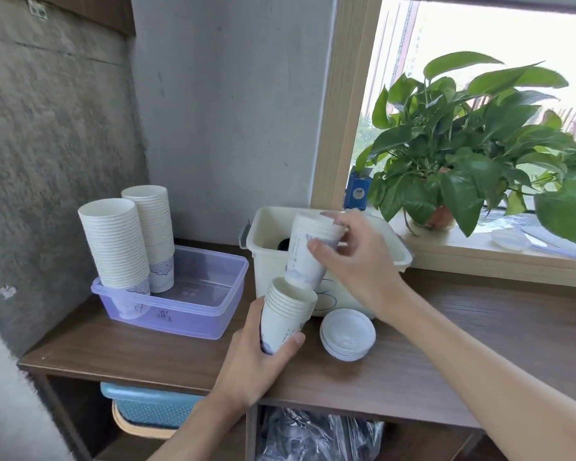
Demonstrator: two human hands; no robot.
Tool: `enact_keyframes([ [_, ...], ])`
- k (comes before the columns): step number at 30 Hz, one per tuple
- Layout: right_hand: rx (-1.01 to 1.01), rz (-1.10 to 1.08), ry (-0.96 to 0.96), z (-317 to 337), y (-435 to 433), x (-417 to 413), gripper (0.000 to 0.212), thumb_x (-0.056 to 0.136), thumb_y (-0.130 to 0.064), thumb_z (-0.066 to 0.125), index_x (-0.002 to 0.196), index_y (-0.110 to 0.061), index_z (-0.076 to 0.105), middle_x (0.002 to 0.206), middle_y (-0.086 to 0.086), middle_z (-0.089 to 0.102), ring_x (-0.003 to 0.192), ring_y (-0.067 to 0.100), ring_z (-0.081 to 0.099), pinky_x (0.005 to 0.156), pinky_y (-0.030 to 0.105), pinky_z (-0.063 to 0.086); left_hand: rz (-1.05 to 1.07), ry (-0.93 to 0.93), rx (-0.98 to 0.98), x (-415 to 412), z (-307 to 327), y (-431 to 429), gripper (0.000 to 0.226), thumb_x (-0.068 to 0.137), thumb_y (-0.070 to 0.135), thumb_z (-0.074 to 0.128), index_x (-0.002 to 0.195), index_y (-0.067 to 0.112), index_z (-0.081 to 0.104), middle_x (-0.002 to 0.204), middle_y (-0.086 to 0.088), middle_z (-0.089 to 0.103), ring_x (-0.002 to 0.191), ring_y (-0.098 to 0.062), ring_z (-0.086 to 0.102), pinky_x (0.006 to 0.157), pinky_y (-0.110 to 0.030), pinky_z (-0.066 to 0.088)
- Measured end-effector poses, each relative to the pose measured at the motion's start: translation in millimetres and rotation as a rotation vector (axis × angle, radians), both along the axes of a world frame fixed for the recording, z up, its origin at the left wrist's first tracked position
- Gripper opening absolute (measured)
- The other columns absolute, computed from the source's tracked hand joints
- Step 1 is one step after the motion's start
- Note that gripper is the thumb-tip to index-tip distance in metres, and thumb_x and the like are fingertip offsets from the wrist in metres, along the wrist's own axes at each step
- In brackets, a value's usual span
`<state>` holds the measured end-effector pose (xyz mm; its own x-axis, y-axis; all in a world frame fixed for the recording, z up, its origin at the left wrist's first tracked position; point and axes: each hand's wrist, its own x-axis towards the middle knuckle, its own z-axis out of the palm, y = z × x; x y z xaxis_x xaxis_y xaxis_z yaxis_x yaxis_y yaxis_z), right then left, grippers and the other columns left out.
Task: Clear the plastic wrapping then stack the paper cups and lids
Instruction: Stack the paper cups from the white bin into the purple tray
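Nesting calls for alignment: the left hand [256, 357] grips the lower cups [288, 316] above the shelf [446, 354]; the right hand [353, 257] grips the upper cups [310, 251], base at their mouth. Square the tilt, then press down. Lids [347, 334] lie beside.

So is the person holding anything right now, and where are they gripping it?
Yes. The left hand grips a nested cup stack round its lower wall; the right hand holds a second cup stack near its rim, base over the first.

Single head-worn view, close, angled forward and down over the wooden shelf [446, 344].
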<state>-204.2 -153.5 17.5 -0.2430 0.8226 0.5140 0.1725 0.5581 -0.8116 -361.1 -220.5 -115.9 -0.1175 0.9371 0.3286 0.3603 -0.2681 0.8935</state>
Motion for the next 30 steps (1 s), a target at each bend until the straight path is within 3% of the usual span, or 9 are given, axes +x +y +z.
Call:
enact_keyframes([
  [4,-0.002,0.012,-0.081,-18.9,-12.3,-6.2,0.026,0.072,-0.032,0.075,0.084,-0.025,0.052,0.12,-0.016,0.059,0.096,0.018,0.064,0.083,0.041,0.054,-0.004,0.005,0.011,1.0,-0.4,-1.6,0.05,0.083,0.047,0.072,0.123,0.045,0.043,0.109,0.029,0.062,0.1,-0.001,0.061,0.077,-0.013,0.048],
  [8,-0.047,0.035,-0.19,-26.2,-16.0,-5.1,0.024,0.08,-0.028,0.076,0.089,-0.02,0.055,0.13,-0.009,0.054,0.11,0.01,0.058,0.095,0.034,0.048,-0.004,-0.002,0.017,0.2,-1.9,-1.6,0.051,0.083,0.045,0.073,0.125,0.041,0.044,0.109,0.024,0.064,0.1,-0.005,0.063,0.082,-0.023,0.051],
  [13,-0.095,0.013,-0.229,-34.2,-13.3,-5.3,0.019,0.086,-0.029,0.069,0.101,-0.019,0.062,0.107,-0.005,0.065,0.1,0.009,0.062,0.091,0.035,0.051,0.003,0.015,0.027,0.0,-2.9,-2.1,0.051,0.084,0.043,0.073,0.125,0.044,0.042,0.108,0.024,0.063,0.098,-0.006,0.063,0.083,-0.03,0.053],
  [19,-0.13,0.109,-0.255,-34.8,-7.8,-6.2,0.025,0.087,-0.022,0.069,0.11,-0.02,0.058,0.114,-0.008,0.065,0.109,0.001,0.057,0.093,0.022,0.047,0.008,0.024,0.02,-0.2,-2.7,-3.4,0.051,0.084,0.048,0.072,0.124,0.05,0.039,0.109,0.026,0.063,0.099,-0.006,0.062,0.084,-0.032,0.053],
  [23,-0.094,0.153,-0.278,-25.8,1.8,-3.4,0.027,0.085,-0.026,0.071,0.107,-0.028,0.057,0.112,-0.007,0.064,0.104,0.006,0.06,0.089,0.019,0.048,0.026,0.005,0.015,0.9,-1.0,-3.5,0.051,0.084,0.048,0.07,0.125,0.044,0.041,0.11,0.028,0.062,0.1,-0.003,0.061,0.084,-0.025,0.051],
  [26,-0.044,0.016,-0.212,-8.8,27.2,0.4,0.025,0.085,-0.022,0.071,0.106,-0.021,0.058,0.106,0.001,0.066,0.095,0.013,0.063,0.08,0.019,0.05,0.067,0.003,0.014,1.1,-0.4,-1.7,0.047,0.085,0.04,0.073,0.122,0.039,0.043,0.108,0.032,0.061,0.099,0.002,0.06,0.075,-0.011,0.045],
  [30,-0.204,-0.122,-0.465,0.3,74.0,6.7,0.037,0.086,-0.037,0.068,0.118,-0.023,0.055,0.114,0.001,0.059,0.1,0.018,0.06,0.074,0.027,0.049,0.107,0.006,0.014,1.2,-1.2,0.4,0.047,0.084,0.036,0.075,0.12,0.04,0.045,0.105,0.034,0.061,0.096,0.005,0.06,0.073,-0.006,0.043],
])
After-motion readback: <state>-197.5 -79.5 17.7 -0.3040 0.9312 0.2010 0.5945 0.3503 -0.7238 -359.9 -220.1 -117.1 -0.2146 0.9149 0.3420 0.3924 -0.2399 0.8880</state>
